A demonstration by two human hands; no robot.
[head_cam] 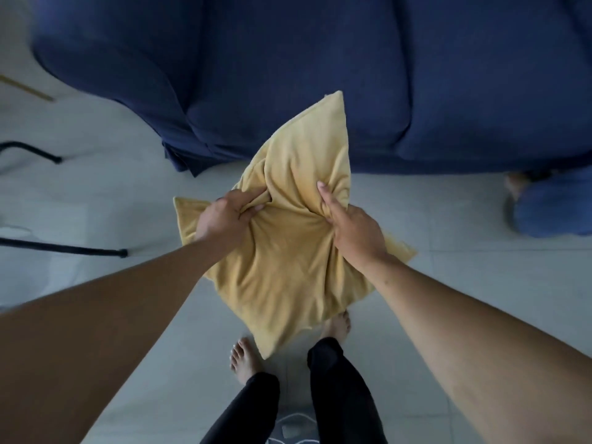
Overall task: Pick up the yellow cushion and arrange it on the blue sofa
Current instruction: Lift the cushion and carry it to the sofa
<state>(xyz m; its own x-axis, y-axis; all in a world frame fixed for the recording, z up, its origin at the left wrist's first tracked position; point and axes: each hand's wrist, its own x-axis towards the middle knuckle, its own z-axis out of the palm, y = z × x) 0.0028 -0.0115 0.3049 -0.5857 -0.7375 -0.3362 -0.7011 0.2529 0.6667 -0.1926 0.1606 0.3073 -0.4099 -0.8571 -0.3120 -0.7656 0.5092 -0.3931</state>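
The yellow cushion [288, 251] hangs in the air above the tiled floor, in front of the blue sofa [304, 68]. My left hand [224, 216] pinches a fold of its cover near the left side. My right hand [352, 229] grips bunched fabric on the right side, index finger stretched along the cover. The cushion's top corner overlaps the sofa's front edge in the view, and its bottom corner hangs over my bare feet. The cover is creased between both hands.
Pale floor tiles [128, 193] lie in front of the sofa. Black metal legs [64, 249] of some furniture reach in from the left. A blue rounded object [551, 209] sits on the floor at the right, beside the sofa's base. My legs [336, 395] stand below the cushion.
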